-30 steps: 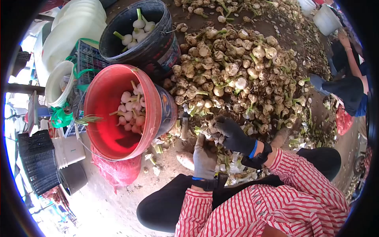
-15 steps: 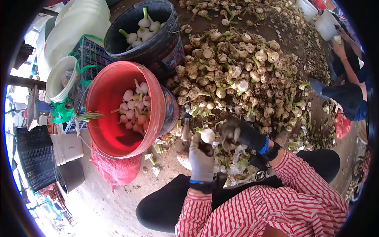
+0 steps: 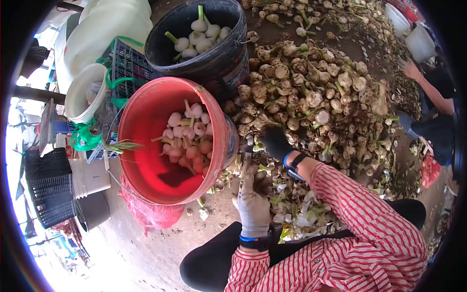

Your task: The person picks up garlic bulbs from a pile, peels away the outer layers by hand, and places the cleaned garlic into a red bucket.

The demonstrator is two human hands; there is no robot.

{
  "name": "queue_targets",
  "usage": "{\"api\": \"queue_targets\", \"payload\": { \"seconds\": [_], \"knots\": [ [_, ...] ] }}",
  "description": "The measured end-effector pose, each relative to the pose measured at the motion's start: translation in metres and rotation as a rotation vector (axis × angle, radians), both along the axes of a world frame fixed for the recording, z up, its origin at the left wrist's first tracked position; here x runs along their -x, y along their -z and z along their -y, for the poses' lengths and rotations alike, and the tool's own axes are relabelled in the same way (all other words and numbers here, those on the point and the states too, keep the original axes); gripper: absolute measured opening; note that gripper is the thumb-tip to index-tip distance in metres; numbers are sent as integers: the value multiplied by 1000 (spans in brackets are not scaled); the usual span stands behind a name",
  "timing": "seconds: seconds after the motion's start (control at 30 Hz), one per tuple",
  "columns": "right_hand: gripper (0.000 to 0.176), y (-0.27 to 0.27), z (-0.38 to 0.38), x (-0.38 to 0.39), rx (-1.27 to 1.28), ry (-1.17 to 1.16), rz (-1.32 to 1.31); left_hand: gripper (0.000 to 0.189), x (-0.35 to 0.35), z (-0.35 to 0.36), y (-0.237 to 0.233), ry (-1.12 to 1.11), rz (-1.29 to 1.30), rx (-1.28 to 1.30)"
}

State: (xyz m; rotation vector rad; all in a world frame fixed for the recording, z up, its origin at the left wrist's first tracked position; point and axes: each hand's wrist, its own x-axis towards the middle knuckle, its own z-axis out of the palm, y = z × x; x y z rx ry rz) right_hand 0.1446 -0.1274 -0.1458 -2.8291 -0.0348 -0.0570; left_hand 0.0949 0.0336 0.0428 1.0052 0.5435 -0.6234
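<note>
My left hand [image 3: 254, 204], in a whitish glove, is beside the red bucket [image 3: 130, 146], fingers pointing up and apart, no bulb showing in it. My right hand [image 3: 278, 142], in a black glove, reaches to the near edge of a heap of garlic bulbs [image 3: 311, 100] with dirty skins. Motion smears its fingers against the dark bulbs. Inside the red bucket lie several cleaned garlic bulbs [image 3: 187, 131] with short stems. Between my hands and my legs, peeled skins and leaf scraps [image 3: 301, 209] cover the ground.
A black bucket [image 3: 158, 48] with whiter garlic bulbs stands behind the red one. On the left are a white bucket [image 3: 74, 104], a black crate [image 3: 46, 192] and a pink mesh sack [image 3: 151, 209]. At the right, another person's hand [image 3: 412, 70] is near a pale bucket [image 3: 419, 44].
The white garlic bulb at my left hand's fingertips is gone from there. My right hand has moved away from the left, up to the heap. The whole view has shifted slightly.
</note>
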Motion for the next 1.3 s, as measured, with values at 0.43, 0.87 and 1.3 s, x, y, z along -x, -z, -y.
{"api": "queue_targets", "payload": {
  "seconds": [0.43,0.87,1.3],
  "knots": [
    [25,-133,16,116,-1237,375,-319,54,32,22,30,401,537,-204],
    [33,-189,32,167,-1200,251,-258,52,65,31,8,514,1190,-604],
    [40,-186,46,193,-1062,105,-232,47,85,17,17,456,319,240]
  ]
}}
